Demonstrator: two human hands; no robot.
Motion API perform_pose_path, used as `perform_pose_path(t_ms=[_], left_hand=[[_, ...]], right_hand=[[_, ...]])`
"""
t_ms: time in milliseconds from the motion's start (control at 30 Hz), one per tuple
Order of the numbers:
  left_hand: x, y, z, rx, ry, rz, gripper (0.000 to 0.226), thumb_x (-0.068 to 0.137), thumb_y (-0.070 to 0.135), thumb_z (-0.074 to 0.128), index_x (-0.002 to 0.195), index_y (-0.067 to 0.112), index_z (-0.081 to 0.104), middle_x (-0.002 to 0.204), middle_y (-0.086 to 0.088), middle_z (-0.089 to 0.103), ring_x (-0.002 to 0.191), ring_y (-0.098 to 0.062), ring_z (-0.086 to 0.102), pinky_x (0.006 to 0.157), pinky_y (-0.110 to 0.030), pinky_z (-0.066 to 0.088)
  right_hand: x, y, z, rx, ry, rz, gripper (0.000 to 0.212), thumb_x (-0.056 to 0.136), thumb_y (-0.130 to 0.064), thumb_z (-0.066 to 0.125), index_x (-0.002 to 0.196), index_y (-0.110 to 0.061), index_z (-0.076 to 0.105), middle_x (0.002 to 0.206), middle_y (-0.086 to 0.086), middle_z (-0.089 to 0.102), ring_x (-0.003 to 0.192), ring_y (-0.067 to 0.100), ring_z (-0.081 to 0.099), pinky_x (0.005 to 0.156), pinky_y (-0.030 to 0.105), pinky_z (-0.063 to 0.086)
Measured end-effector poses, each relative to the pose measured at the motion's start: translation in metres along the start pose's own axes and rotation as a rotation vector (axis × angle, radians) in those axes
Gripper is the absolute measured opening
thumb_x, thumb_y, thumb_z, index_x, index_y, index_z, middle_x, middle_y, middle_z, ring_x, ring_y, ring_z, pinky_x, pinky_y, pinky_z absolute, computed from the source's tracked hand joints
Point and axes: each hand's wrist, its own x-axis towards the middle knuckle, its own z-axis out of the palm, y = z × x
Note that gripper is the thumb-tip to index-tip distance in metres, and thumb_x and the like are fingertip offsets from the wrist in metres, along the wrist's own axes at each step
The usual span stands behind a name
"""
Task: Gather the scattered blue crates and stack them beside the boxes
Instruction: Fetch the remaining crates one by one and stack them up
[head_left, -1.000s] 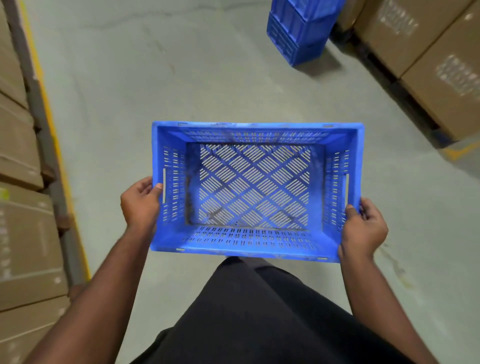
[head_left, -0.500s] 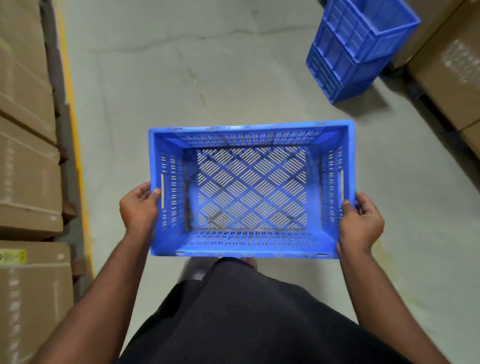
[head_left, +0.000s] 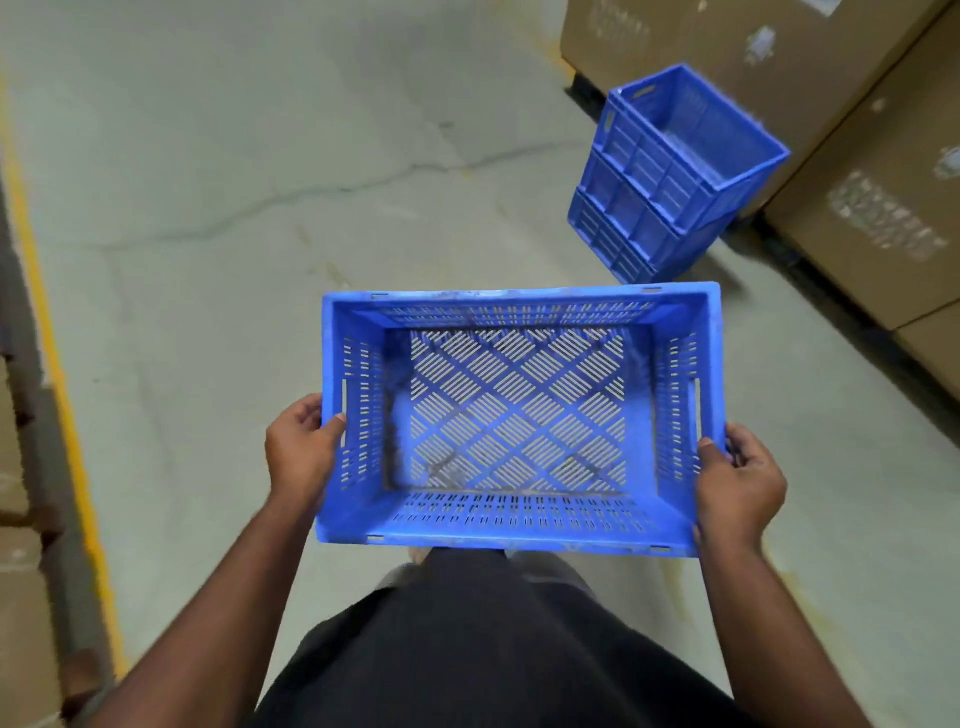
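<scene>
Carrying one blue crate (head_left: 517, 415) with the left hand (head_left: 301, 447) and right hand (head_left: 737, 483) gripping its short sides, a stack (head_left: 670, 176) already sits by the boxes (head_left: 857, 218) ahead (this one's not yet added).

The concrete floor (head_left: 311, 208) carries stacked blue crates (head_left: 670, 176) beside cardboard boxes (head_left: 872, 208).
</scene>
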Motion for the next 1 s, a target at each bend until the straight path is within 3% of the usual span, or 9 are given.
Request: perform_pose_path(t_ms=[100,200,300,367,500,633,800,900,1000], left_hand=[[0.07,0.046,0.027,0.093,-0.091,0.05,0.027,0.088,0.006,0.067,0.113,0.004,0.056,0.1,-0.014,0.075,0.082,-0.029,0.073,0.078,-0.051,0.059],[0.13,0.095,0.069,0.073,-0.144,0.081,0.021,0.096,0.009,0.063,0.113,0.011,0.051,0.097,-0.014,0.071,0.073,-0.025,0.065,0.076,-0.048,0.056],[0.198,0.13,0.113,0.054,-0.201,0.112,0.013,0.098,0.02,0.061,0.111,0.019,0.059,0.107,-0.016,0.072,0.089,-0.029,0.067,0.093,-0.056,0.054],[0.249,0.154,0.15,0.057,-0.235,0.117,0.015,0.096,0.025,0.061,0.111,0.023,0.063,0.115,-0.017,0.071,0.102,-0.034,0.068,0.099,-0.061,0.051],[0.332,0.215,0.231,0.034,-0.35,0.136,0.02,0.1,0.015,0.058,0.118,0.02,0.066,0.12,-0.015,0.071,0.111,-0.037,0.068,0.101,-0.059,0.05],[0.397,0.284,0.309,0.027,-0.428,0.155,0.024,0.101,0.013,0.056,0.121,0.011,0.07,0.115,-0.014,0.074,0.102,-0.029,0.07,0.1,-0.057,0.051],[0.473,0.365,0.406,-0.007,-0.526,0.169,0.025,0.103,0.013,0.053,0.122,0.008,0.069,0.115,-0.014,0.074,0.101,-0.029,0.069,0.101,-0.056,0.051],[0.53,0.405,0.475,-0.018,-0.59,0.212,0.025,0.103,0.009,0.052,0.121,0.006,0.069,0.113,-0.014,0.073,0.099,-0.028,0.067,0.102,-0.059,0.049],[0.589,0.444,0.548,-0.035,-0.662,0.23,0.025,0.103,0.007,0.051,0.121,0.004,0.068,0.111,-0.015,0.072,0.101,-0.028,0.066,0.103,-0.06,0.048]], right_hand=[[0.03,-0.026,0.036,-0.007,-0.018,0.006,0.025,0.09,0.0,0.064,0.111,-0.012,0.069,0.101,0.009,0.074,0.074,-0.004,0.066,0.079,0.018,0.053],[0.072,-0.044,0.075,0.063,0.014,0.1,0.025,0.091,-0.002,0.065,0.115,-0.011,0.065,0.104,0.012,0.074,0.089,0.021,0.072,0.088,0.039,0.056],[0.116,-0.056,0.116,0.127,0.085,0.181,0.023,0.091,-0.012,0.067,0.114,-0.011,0.062,0.104,0.016,0.074,0.088,0.03,0.071,0.087,0.047,0.056],[0.152,-0.065,0.148,0.193,0.148,0.187,0.026,0.092,-0.017,0.069,0.115,-0.011,0.059,0.1,0.015,0.072,0.078,0.023,0.067,0.081,0.042,0.055],[0.245,-0.093,0.206,0.289,0.147,0.206,0.035,0.097,-0.012,0.064,0.13,-0.011,0.054,0.084,0.003,0.066,0.062,0.008,0.06,0.066,0.027,0.05],[0.331,-0.142,0.248,0.197,0.116,0.144,0.018,0.1,-0.017,0.059,0.109,-0.007,0.071,0.073,0.002,0.058,0.065,0.014,0.048,0.064,0.028,0.041],[0.427,-0.197,0.288,0.188,0.195,0.154,0.034,0.101,-0.032,0.059,0.081,-0.005,0.064,0.07,0.008,0.049,0.062,0.016,0.041,0.058,0.028,0.035],[0.483,-0.217,0.321,0.25,0.272,0.166,0.02,0.101,-0.033,0.06,0.09,-0.019,0.069,0.073,0.004,0.056,0.061,0.013,0.049,0.063,0.028,0.044],[0.535,-0.233,0.358,0.284,0.369,0.165,0.02,0.101,-0.033,0.06,0.104,-0.016,0.07,0.075,0.004,0.056,0.06,0.01,0.049,0.057,0.019,0.046]])
